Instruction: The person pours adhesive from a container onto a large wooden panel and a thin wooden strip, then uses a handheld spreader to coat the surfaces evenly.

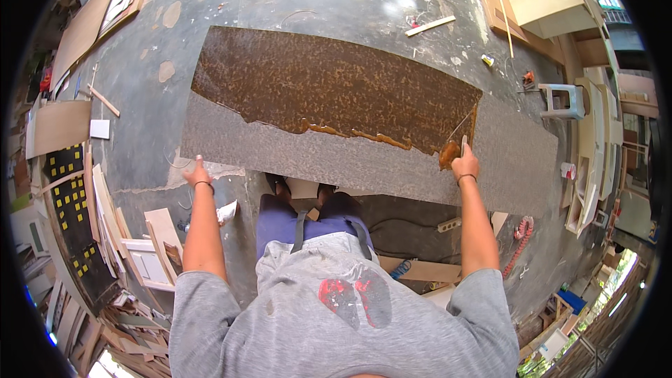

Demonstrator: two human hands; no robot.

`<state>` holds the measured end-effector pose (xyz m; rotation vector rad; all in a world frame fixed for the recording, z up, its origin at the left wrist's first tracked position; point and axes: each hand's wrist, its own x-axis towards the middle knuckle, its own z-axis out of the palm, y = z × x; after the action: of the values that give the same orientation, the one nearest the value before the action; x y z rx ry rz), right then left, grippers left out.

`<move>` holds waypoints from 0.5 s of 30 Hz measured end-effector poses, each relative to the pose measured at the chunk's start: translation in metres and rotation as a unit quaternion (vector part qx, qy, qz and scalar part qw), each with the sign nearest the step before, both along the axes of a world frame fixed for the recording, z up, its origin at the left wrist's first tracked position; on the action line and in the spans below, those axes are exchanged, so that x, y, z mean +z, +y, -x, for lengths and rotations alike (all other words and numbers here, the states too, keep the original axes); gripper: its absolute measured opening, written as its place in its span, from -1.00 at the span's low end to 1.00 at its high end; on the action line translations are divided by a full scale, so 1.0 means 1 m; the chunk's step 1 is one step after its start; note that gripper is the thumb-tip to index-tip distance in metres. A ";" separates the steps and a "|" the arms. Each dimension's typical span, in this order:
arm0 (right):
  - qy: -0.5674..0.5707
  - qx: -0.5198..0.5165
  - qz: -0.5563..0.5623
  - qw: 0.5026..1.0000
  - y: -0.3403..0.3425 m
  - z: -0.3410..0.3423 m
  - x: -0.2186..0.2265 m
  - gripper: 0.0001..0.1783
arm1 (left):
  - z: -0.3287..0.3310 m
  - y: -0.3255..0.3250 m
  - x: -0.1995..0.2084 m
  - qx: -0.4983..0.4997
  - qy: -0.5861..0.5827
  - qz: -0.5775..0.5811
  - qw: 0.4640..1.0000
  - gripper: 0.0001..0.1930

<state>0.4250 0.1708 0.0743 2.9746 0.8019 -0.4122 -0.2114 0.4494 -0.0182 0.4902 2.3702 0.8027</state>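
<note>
A long speckled grey sheet (pixel 350 164) lies across in front of me, its far part coated in wet brown glue (pixel 329 84) with a ragged, dripping near border. At the sheet's near left corner, my left hand (pixel 197 173) is closed on the edge, thumb on top. Toward the right end of the coating, my right hand (pixel 466 165) grips a glue-smeared spreader (pixel 449 155), index finger stretched along it. The fingers hide most of the spreader, so its full shape does not show.
Near my feet lie a black cable with a power strip (pixel 449 225) and a red coiled hose (pixel 521 234). To the right stand a pale blue stool (pixel 563 101) and a small tub (pixel 568 171). Wood offcuts (pixel 162 245) lean at left; a light stick (pixel 430 26) lies beyond the sheet.
</note>
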 end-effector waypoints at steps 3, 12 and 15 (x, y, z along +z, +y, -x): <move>0.003 -0.028 -0.028 0.999 0.019 0.010 -0.015 -0.43 | 0.058 0.022 -0.019 -0.234 0.374 -0.039 0.896 -0.29; 0.080 0.027 -0.046 0.995 0.134 0.151 -0.013 -0.41 | 0.076 0.034 -0.031 -0.322 0.023 0.043 0.945 -0.47; 0.120 0.063 -0.056 0.989 0.186 0.221 -0.009 -0.43 | 0.064 0.024 -0.026 -0.234 -0.125 -0.004 0.964 -0.59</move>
<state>0.2040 0.3565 0.0651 2.9907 1.0601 -0.7522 -0.2757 0.4732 -0.0446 0.8583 1.9100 0.6111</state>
